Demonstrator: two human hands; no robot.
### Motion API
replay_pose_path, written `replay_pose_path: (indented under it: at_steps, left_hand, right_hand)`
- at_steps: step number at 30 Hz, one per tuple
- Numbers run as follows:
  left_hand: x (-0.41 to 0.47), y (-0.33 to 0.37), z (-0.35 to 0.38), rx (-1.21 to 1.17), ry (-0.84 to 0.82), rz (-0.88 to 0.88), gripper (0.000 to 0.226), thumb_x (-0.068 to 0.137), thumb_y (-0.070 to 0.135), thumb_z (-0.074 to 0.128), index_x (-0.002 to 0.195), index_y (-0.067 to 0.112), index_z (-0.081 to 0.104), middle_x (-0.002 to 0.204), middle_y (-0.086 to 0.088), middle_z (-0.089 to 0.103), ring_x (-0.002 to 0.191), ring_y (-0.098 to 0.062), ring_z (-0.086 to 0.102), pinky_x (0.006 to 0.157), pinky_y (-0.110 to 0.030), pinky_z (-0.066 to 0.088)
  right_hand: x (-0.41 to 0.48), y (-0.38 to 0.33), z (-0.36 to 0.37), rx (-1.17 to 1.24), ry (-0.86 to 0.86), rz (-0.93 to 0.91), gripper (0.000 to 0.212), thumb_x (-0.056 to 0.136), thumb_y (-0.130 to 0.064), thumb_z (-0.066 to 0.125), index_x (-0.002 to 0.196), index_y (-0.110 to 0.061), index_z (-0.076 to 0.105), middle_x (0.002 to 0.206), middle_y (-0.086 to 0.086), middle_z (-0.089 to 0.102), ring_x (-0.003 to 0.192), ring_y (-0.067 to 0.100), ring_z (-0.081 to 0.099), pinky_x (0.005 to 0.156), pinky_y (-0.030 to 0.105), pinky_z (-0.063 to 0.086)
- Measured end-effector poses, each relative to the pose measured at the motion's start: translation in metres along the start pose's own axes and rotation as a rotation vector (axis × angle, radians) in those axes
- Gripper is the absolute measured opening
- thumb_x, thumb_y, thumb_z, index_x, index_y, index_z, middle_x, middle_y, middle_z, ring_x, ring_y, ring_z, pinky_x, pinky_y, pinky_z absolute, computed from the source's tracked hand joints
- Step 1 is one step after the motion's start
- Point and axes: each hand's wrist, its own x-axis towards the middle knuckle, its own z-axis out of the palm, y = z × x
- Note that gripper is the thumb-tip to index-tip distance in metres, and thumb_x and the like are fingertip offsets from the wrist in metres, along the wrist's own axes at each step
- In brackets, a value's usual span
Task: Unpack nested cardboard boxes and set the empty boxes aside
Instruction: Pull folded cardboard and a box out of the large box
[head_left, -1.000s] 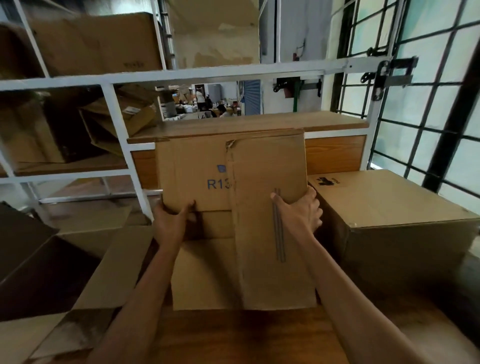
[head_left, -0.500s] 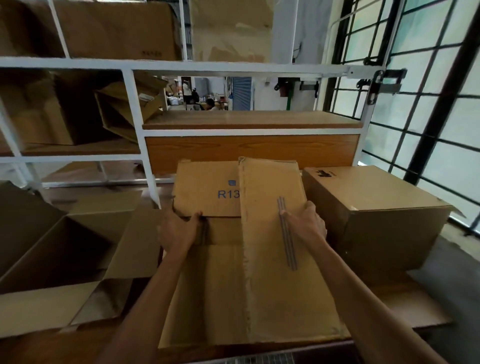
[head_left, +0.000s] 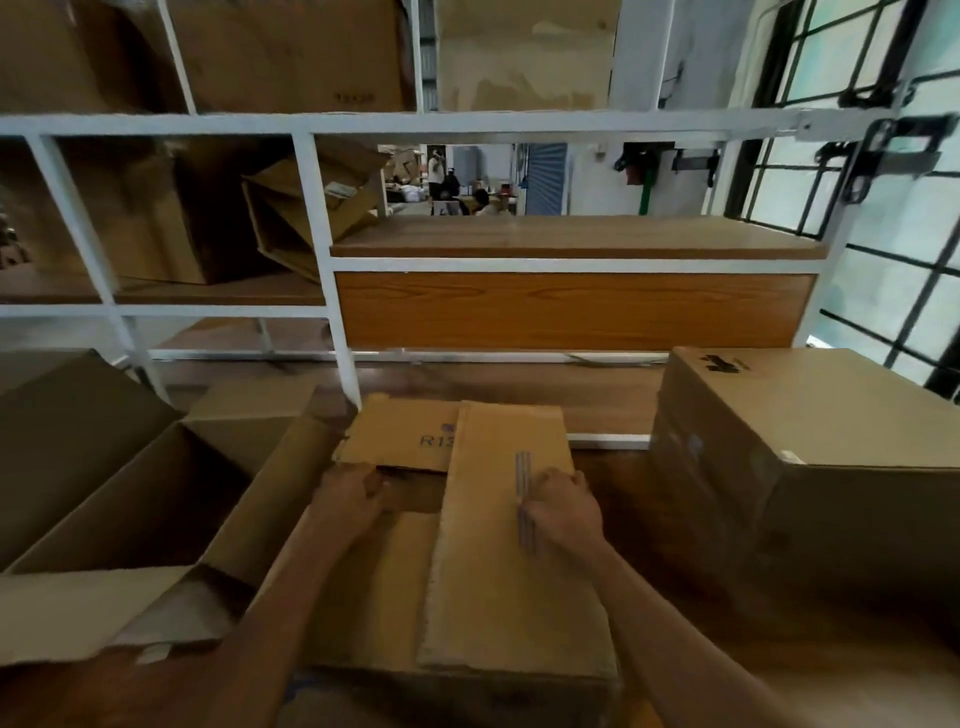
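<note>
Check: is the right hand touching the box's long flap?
Touching. Head view: the right hand lies on the long flap, covering part of its grey stripe.

We count three boxes nearby: open box (head_left: 78, 426), middle box (head_left: 493, 597), closed box (head_left: 831, 415). Two hands: left hand (head_left: 350, 493), right hand (head_left: 563, 506). Shelf boxes (head_left: 291, 52) number perhaps five.

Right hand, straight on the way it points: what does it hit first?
The right hand points away along the flap it holds. Beyond the flap's far end, the shelf's white rail looks first in line, though depth is unclear and the hand may pass over it.
</note>
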Motion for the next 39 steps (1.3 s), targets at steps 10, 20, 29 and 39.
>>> replay_pose_path:
  at_steps: [10,20,29,39]
  left_hand:
    - [-0.025,0.075,0.012,-0.036,-0.093,0.182,0.021,0.095,0.029,0.057,0.083,0.014,0.067,0.090,-0.005,0.067,0.073,-0.010,0.053,0.073,-0.030,0.039]
    - [-0.039,0.223,-0.015,-0.690,-0.259,0.371,0.038,0.099,0.038,0.050,0.134,0.026,0.053,0.128,0.008,0.058,0.109,-0.010,0.058,0.081,-0.025,0.055]
    - [-0.068,0.279,0.068,-0.354,-0.270,0.590,0.046,0.100,0.049,0.042,0.130,0.015,0.050,0.114,0.006,0.054,0.107,-0.020,0.057,0.085,-0.032,0.044]
    - [-0.066,0.279,0.120,0.094,-0.199,0.605,0.031,0.097,0.034,0.045,0.102,0.009,0.063,0.113,-0.010,0.059,0.119,-0.026,0.049,0.096,-0.037,0.041]
  right_hand:
    - [0.006,0.007,0.002,0.017,0.028,-0.101,0.022,0.091,-0.047,0.047,0.087,-0.027,0.052,0.112,0.006,0.064,0.130,0.034,0.046,0.099,0.045,0.041]
    - [-0.011,-0.002,-0.093,0.772,0.016,0.038,0.046,0.096,-0.053,0.045,0.110,-0.015,0.069,0.102,0.003,0.069,0.093,0.018,0.064,0.077,0.030,0.052]
    - [-0.005,0.079,-0.197,0.510,0.212,0.075,0.018,0.091,-0.017,0.059,0.094,-0.011,0.076,0.096,0.001,0.072,0.089,0.013,0.067,0.073,0.025,0.057]
    - [-0.009,0.159,-0.073,-0.118,-0.128,0.094,0.029,0.094,-0.014,0.050,0.117,0.001,0.061,0.118,0.018,0.064,0.111,0.035,0.061,0.088,0.037,0.048]
